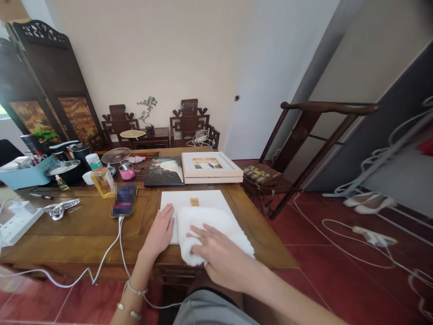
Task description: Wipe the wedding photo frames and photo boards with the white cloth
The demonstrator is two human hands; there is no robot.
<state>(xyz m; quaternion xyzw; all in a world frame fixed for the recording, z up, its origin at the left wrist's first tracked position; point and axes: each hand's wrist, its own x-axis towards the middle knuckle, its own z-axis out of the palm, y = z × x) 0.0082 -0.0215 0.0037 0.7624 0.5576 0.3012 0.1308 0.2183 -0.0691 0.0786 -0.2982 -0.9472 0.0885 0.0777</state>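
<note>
A flat white panel (211, 197) with a small gold-coloured mark (194, 201) lies at the near edge of the wooden table. Across most of its lower and right part is spread a fluffy white cloth (219, 219), which hangs past the table edge. My left hand (163, 229) rests flat on the panel's left side, fingers stretched out. On top of the cloth my right hand (216, 248) presses with spread, slightly bent fingers; its thumb is partly hidden. Whether the cloth is pinched there does not show.
Behind the panel lie a framed photo (212, 167) and a dark picture panel (164, 171). To the left are a charging phone (124, 201), an oil-coloured bottle (101, 178), a pink cup (126, 171) and a power strip (20, 221). A wooden chair (294, 135) stands right.
</note>
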